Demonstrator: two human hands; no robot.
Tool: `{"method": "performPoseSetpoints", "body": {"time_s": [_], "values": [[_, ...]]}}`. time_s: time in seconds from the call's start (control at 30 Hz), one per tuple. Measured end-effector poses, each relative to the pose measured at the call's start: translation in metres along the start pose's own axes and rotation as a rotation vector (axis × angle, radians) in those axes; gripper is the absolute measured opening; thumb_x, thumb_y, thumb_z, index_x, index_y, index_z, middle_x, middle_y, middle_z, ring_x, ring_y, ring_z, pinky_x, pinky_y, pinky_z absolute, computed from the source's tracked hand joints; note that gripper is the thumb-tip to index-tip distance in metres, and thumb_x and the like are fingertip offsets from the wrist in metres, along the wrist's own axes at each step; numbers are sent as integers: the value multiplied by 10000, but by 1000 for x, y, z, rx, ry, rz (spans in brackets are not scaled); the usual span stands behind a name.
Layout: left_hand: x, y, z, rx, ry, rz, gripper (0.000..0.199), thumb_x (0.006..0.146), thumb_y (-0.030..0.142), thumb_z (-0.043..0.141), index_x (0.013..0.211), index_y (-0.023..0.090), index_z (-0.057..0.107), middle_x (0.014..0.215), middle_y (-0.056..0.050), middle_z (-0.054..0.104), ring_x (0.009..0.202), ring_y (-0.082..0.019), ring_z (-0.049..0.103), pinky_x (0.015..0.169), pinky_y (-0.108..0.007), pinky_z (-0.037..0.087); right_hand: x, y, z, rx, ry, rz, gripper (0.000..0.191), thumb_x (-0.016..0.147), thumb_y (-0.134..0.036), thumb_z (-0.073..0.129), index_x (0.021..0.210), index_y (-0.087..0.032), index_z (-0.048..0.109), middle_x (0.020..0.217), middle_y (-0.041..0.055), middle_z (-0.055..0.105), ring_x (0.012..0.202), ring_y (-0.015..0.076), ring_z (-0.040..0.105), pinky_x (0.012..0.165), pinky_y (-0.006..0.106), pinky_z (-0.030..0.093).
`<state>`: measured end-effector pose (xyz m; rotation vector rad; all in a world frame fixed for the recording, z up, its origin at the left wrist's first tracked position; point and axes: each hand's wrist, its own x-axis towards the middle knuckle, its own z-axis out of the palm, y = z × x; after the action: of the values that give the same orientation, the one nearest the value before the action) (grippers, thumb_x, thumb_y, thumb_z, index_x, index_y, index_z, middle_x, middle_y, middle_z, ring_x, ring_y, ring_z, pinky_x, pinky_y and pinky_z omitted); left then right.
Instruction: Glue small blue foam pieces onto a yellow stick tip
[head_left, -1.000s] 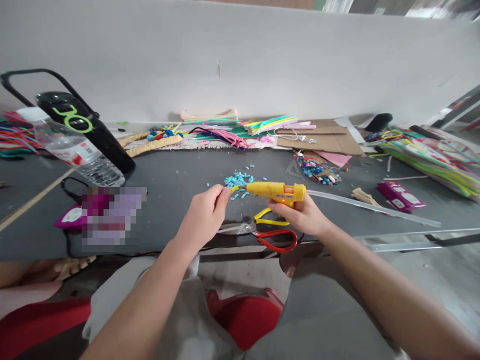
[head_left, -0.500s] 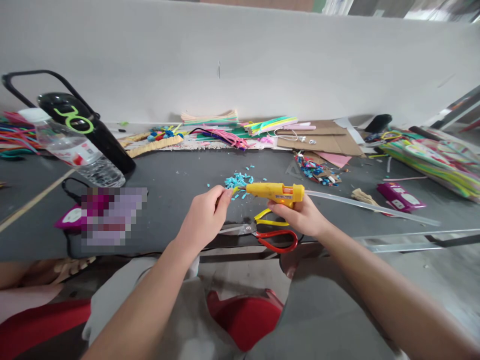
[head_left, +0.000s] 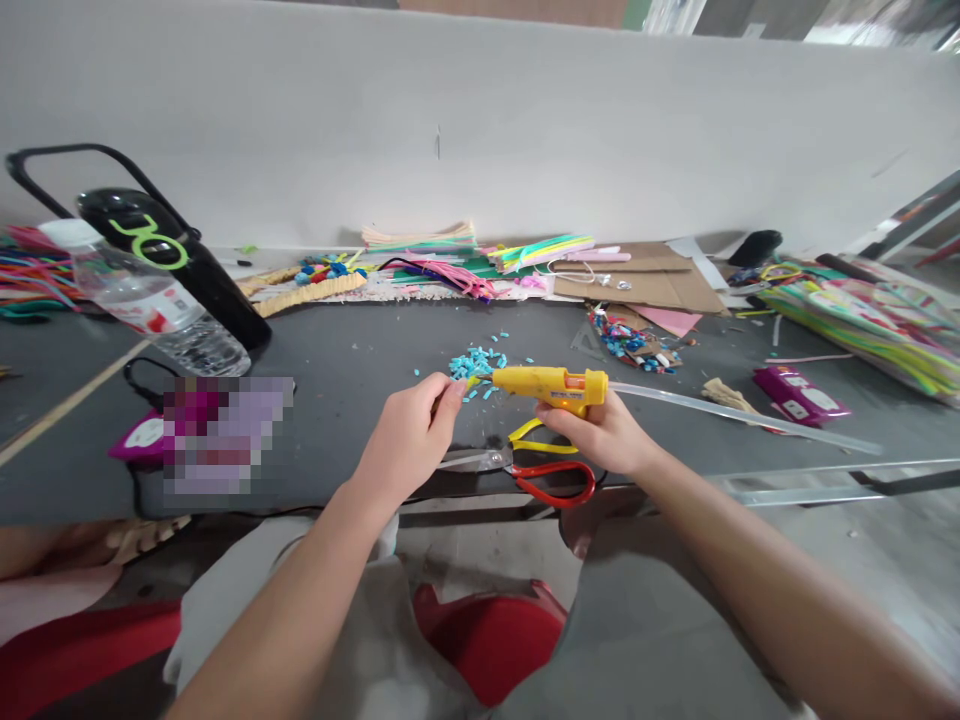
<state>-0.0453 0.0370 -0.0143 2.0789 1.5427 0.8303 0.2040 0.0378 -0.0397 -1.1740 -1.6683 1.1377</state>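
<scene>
My right hand [head_left: 600, 430] is wrapped round the handle of a yellow glue gun [head_left: 551, 384], whose nozzle points left. A long clear glue stick [head_left: 735, 412] sticks out of its back. My left hand [head_left: 416, 425] pinches a small yellow-green piece [head_left: 472, 382] close to the nozzle; whether the two touch I cannot tell. Just behind the fingertips lies a pile of short blue pieces [head_left: 472, 362] on the grey table [head_left: 337, 360]. Below the glue gun, scissors with one yellow and one red handle [head_left: 555, 482] lie at the table's front edge.
On the left stand or lean a clear bottle [head_left: 161, 305] and a black flask [head_left: 217, 290], near a purple box [head_left: 142, 437]. Pipe cleaners [head_left: 540, 252] and cardboard [head_left: 645, 277] line the wall. A purple pack [head_left: 801, 394] lies right. Part of another person shows at lower left.
</scene>
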Motion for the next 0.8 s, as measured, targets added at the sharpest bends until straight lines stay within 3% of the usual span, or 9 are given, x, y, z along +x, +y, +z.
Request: {"method": "performPoseSetpoints", "body": {"time_s": [0.8], "values": [[0,-4,1,-12,26,-54,440,1014,493,384,711,198,508,590,25,500,570,-123,453,560,-270,290,-1,9,-3,-125,-4,-12,225,868,-399,648,1007,-240,726,818,38,725,842,274,697,736,406,600]]}}
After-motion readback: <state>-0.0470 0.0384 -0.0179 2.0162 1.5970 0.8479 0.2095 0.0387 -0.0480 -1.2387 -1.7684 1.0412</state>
